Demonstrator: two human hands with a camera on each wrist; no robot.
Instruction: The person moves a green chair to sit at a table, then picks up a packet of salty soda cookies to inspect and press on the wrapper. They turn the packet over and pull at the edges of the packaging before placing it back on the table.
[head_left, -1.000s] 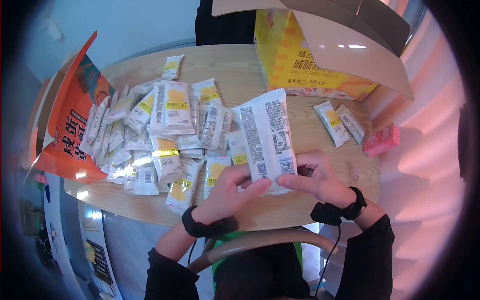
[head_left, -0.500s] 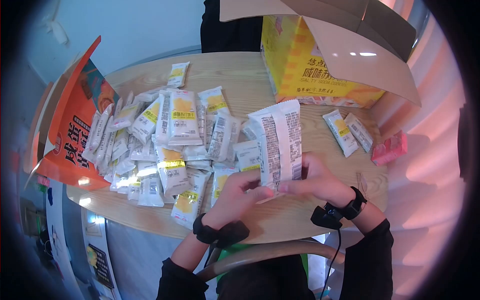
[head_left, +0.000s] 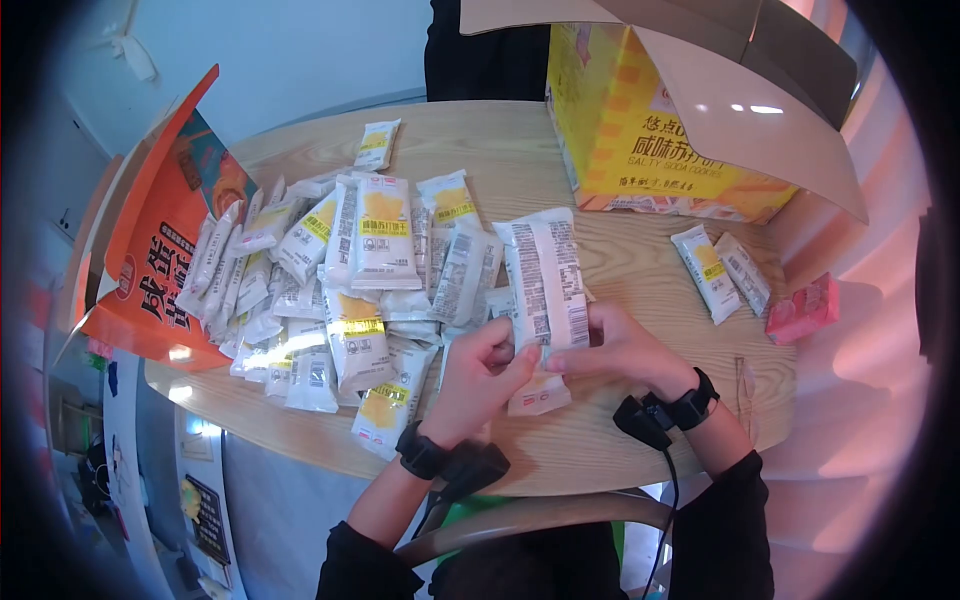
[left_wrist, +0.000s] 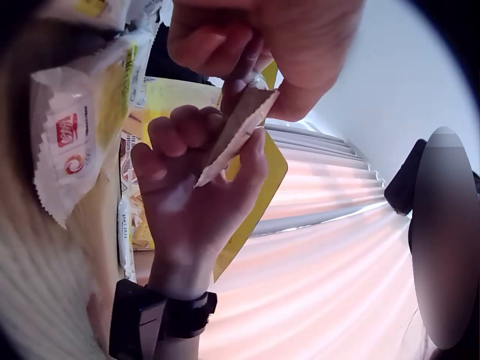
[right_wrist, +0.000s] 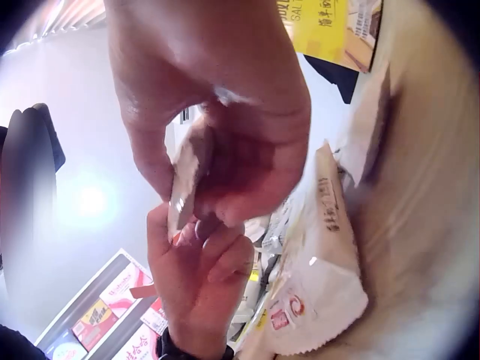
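Both hands hold one white packet of soda crackers (head_left: 545,270) above the table, its printed back and lengthwise seam facing up. My left hand (head_left: 485,370) pinches its lower left edge, thumb on top. At the lower right edge, my right hand (head_left: 625,345) pinches it the same way, the two thumb tips close together. In the left wrist view the packet (left_wrist: 236,135) appears edge-on between the hands. A further packet (head_left: 540,395) with a red logo shows just below the hands. To the left lies a large pile of similar packets (head_left: 385,235).
An orange carton (head_left: 150,260) stands open at the left edge. At the back right is a yellow salty soda cookies carton (head_left: 640,130) with its flaps out. Two packets (head_left: 710,270) and a pink pack (head_left: 803,308) lie at right, near a pink curtain (head_left: 860,400).
The held packet has come lower and tilted, still in both hands. The packet with the red logo now shows beneath the hands. The head view has shifted slightly.
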